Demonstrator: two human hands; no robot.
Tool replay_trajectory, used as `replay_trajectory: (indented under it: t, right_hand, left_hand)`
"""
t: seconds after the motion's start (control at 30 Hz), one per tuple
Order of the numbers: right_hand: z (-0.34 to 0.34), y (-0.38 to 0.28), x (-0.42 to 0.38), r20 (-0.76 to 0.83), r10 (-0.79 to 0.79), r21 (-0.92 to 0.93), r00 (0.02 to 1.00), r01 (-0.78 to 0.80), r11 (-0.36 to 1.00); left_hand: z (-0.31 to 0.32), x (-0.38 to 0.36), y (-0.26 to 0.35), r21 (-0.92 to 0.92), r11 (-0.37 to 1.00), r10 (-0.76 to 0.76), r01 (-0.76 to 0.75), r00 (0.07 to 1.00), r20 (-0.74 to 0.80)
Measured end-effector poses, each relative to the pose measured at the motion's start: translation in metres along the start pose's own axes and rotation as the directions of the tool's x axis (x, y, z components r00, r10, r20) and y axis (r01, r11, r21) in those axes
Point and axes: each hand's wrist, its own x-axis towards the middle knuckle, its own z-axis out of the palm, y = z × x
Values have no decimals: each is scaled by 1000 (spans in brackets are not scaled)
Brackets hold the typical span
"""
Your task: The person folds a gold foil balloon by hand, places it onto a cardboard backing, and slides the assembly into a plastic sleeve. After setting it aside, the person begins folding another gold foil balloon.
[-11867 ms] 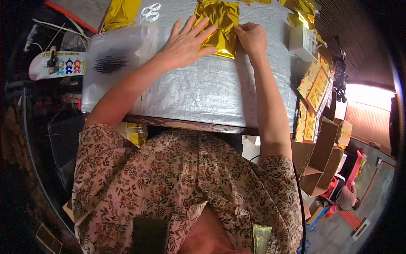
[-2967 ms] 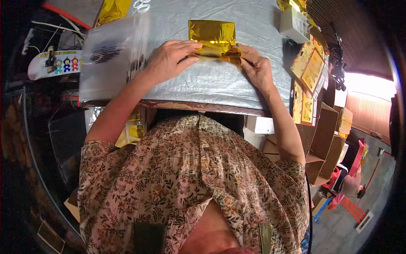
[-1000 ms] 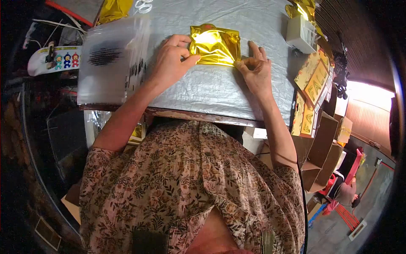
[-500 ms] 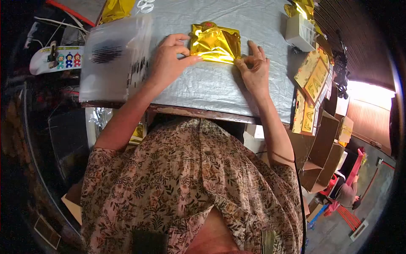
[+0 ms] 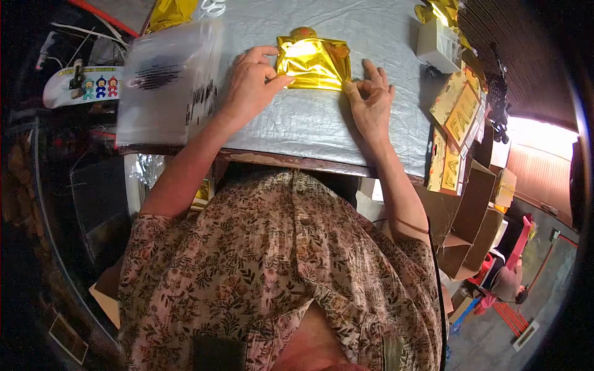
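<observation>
A folded piece of shiny gold foil (image 5: 315, 65) lies flat on the silver-grey covered table, with a rounded tab marked in red sticking out at its top edge. My left hand (image 5: 252, 80) is at its left side, thumb pressed on the lower left corner and forefinger reaching to the upper left edge. At the lower right corner, my right hand (image 5: 371, 99) pinches the foil between thumb and forefinger, its other fingers raised. Left of my left hand is a stack of clear plastic bags (image 5: 154, 93) with dark print.
White rings (image 5: 213, 8) lie at the table's far edge, near more gold foil (image 5: 173, 15). A white box (image 5: 438, 46) and printed cards with gold letters (image 5: 461, 123) line the right edge. Cardboard boxes (image 5: 473, 216) stand below; another person (image 5: 507, 281) is at far right.
The foil's creases and reflections have shifted, and its left edge lies slightly farther left. My right hand has moved slightly left with its corner; my left hand has barely moved.
</observation>
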Motion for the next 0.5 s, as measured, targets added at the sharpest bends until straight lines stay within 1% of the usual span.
replay_trajectory:
  t: [0.07,0.1,0.17,0.2,0.27,0.3,0.37,0.4,0.47,0.5]
  right_hand:
    - [3,-2,0,-44,-10,-26,999,9,1000]
    - [4,-5,-1,-42,-9,-26,999,8,1000]
    - [3,-10,-1,-57,-23,-114,998,16,993]
    - [2,-10,-1,-58,-24,-114,998,17,993]
    - [-2,-11,-2,-53,-63,-203,997,51,978]
    - [-3,-11,-2,-54,-65,-203,996,52,978]
    - [-5,-12,-1,-115,-246,-330,962,197,923]
    - [-7,-19,-3,-112,-248,-328,962,200,923]
    - [-12,-39,-5,84,-441,-419,893,433,798]
    - [-12,-43,-5,88,-440,-414,894,434,800]
  left_hand:
    - [-2,2,2,23,1000,-1,1,1000,13]
    - [-3,2,2,47,999,-2,1,1000,25]
    - [1,3,1,22,1000,-15,15,1000,5]
    - [1,5,2,-2,1000,-26,26,1000,-18]
    - [-2,6,5,20,999,-33,33,999,-8]
    - [-3,6,7,41,998,-42,42,999,4]
    - [-2,7,8,39,998,-47,47,999,5]
    - [-2,7,7,37,998,-55,55,998,8]
    - [-1,7,5,46,998,-37,38,999,-7]
    - [0,5,4,52,998,-17,18,1000,-13]
